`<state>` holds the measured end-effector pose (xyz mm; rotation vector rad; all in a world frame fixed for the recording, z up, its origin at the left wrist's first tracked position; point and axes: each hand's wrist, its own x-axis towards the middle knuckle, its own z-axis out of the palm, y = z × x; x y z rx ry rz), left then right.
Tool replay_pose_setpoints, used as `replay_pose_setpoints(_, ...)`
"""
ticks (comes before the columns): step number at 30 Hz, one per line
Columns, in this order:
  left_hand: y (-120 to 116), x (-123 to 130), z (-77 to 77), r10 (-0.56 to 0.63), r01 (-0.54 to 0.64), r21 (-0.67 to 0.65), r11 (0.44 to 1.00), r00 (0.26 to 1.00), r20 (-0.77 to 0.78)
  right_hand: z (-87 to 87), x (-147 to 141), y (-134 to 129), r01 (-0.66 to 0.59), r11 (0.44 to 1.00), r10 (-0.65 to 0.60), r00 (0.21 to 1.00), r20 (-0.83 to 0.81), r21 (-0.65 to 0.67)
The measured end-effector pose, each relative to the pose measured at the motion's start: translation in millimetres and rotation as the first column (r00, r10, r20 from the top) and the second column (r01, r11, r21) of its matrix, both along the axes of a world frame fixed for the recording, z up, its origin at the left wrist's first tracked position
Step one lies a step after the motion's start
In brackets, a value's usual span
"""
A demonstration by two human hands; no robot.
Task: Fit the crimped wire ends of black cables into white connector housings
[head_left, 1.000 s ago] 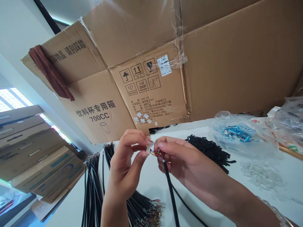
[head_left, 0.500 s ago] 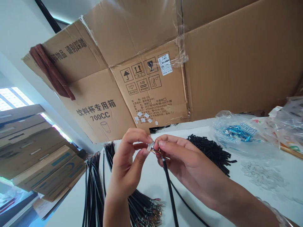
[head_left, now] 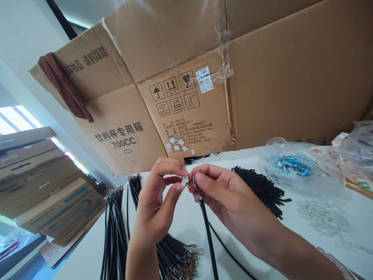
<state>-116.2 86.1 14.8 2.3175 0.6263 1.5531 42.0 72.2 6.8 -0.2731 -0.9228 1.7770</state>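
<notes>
Between thumb and fingers, my left hand (head_left: pixel 159 198) pinches a small white plastic connector (head_left: pixel 184 181). My right hand (head_left: pixel 225 194) is closed on thin coloured wires (head_left: pixel 192 187) that fan out of the stripped end of a black cable (head_left: pixel 207 233). Some of these wires reach the connector; whether each one sits inside it is too small to tell. The cable hangs down from the right fingers toward the lower edge of the view. Beneath my left wrist lies a bundle of black cables (head_left: pixel 177 252) with bare, frayed wire ends.
More bundled black cables (head_left: pixel 113 229) lie at the left. Right of my hands are a pile of short black tubes (head_left: pixel 260 188), scattered small clear pieces (head_left: pixel 323 217) and a plastic bag with blue pieces (head_left: pixel 294 165). A large cardboard sheet (head_left: pixel 180 97) stands behind the white table (head_left: pixel 84 249).
The right fingers have shifted slightly and the coloured wires show more plainly beside the connector. My left hand keeps its pinch almost unmoved.
</notes>
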Motion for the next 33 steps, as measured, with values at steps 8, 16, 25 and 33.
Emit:
replay_pose_setpoints(8,-4.5,-4.7,1.4,0.036,-0.037,-0.106,0.994,0.999,-0.014,1.0,-1.0,2.4,0.056,0.998,-0.058,0.996,0.067,0.024)
replay_pose_setpoints(16,-13.9,3.8,8.0,0.183,-0.192,-0.171,0.966,0.981,-0.066,-3.7,-4.0,2.5,0.238,0.945,-0.268,0.957,0.114,0.224)
replay_pose_setpoints(25,-14.8,12.8,6.2,0.282,-0.281,-0.037,0.959,0.959,0.013,-6.8,-4.1,2.4,0.303,0.89,-0.392,0.89,0.234,0.34)
replay_pose_setpoints(33,-10.4,10.3,6.8,0.307,-0.307,0.036,0.951,0.952,0.009,-8.1,-1.7,4.1,0.367,0.836,-0.495,0.826,0.271,0.409)
